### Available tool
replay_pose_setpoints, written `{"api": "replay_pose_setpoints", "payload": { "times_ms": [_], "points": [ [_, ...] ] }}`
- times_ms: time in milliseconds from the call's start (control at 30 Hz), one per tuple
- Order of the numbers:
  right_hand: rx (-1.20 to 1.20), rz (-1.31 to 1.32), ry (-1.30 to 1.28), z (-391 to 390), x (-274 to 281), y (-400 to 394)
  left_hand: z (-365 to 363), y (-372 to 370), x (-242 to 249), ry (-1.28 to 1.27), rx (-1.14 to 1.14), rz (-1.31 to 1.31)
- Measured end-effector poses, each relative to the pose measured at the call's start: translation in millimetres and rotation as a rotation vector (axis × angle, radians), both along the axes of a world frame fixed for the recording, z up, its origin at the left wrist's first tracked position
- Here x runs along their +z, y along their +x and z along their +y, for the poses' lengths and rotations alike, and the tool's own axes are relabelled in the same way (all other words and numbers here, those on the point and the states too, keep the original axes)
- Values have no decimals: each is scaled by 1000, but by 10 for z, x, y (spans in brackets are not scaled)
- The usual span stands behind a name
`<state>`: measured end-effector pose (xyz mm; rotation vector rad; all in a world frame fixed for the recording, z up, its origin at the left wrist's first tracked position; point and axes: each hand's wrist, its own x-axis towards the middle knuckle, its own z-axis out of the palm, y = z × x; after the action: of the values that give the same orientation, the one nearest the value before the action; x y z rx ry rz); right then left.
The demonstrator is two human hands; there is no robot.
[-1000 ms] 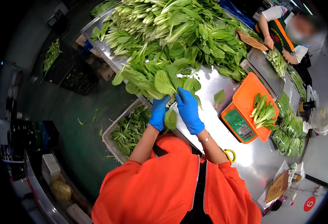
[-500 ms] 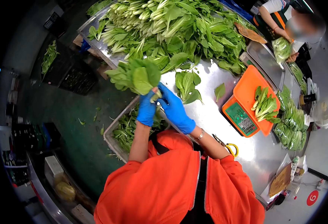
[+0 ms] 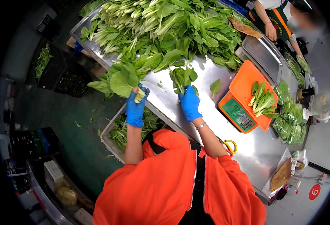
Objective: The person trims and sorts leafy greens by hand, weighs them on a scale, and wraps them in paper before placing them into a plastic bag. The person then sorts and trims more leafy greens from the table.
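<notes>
My left hand [image 3: 135, 108], in a blue glove, is closed round the stems of a bunch of leafy greens [image 3: 123, 81] above the table's left edge. Closed on the lower end of a smaller bunch [image 3: 181, 77] is my right hand [image 3: 189, 104], gloved too, at the metal table. A large heap of greens [image 3: 165, 26] covers the far part of the table [image 3: 206, 120]. Some greens [image 3: 263, 99] lie on the orange tray of a scale [image 3: 238, 115] to the right.
Below my left hand is a bin [image 3: 110, 144] of loose leaves. Yellow-handled scissors [image 3: 231, 145] lie near my right forearm. Bagged greens [image 3: 290, 125] sit beyond the scale. Another person [image 3: 272, 18] is at the far right. A dark crate [image 3: 65, 75] stands on the floor at left.
My hands have moved apart. The left moved left with its bunch; the right moved to the bunch on the table and took hold of it. The other person's hands have separated.
</notes>
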<state>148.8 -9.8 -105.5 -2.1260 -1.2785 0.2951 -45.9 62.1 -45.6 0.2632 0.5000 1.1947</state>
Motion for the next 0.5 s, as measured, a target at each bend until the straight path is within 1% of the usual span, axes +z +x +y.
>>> {"api": "replay_pose_setpoints", "payload": {
  "times_ms": [33, 100, 167, 200, 300, 367, 433, 500],
  "points": [
    [-17, -19, 40, -11, -16, 33, -18, 43, 7, 15, -54, -1],
    [-4, -16, 60, -8, -17, 130, -18, 91, -51, 43, -56, 35],
    [-91, 489, 78, 27, -1, 256, -11, 127, -91, 85, -94, 63],
    [-93, 486, 80, 34, 69, 293, -10, 141, -105, 86, -97, 60],
    [-75, 1170, 248, 7, 301, 373, -31, 175, -119, 66, -94, 81],
    [-71, 1205, 256, -5, 349, 385, -52, 212, -93, 38, -112, 75],
    [-68, 1258, 183, -12, 323, 412, -90, 234, -83, 32, -124, 76],
    [-47, 1265, 202, -6, 344, 391, -94, 290, -52, 30, -126, 74]
  ]
}}
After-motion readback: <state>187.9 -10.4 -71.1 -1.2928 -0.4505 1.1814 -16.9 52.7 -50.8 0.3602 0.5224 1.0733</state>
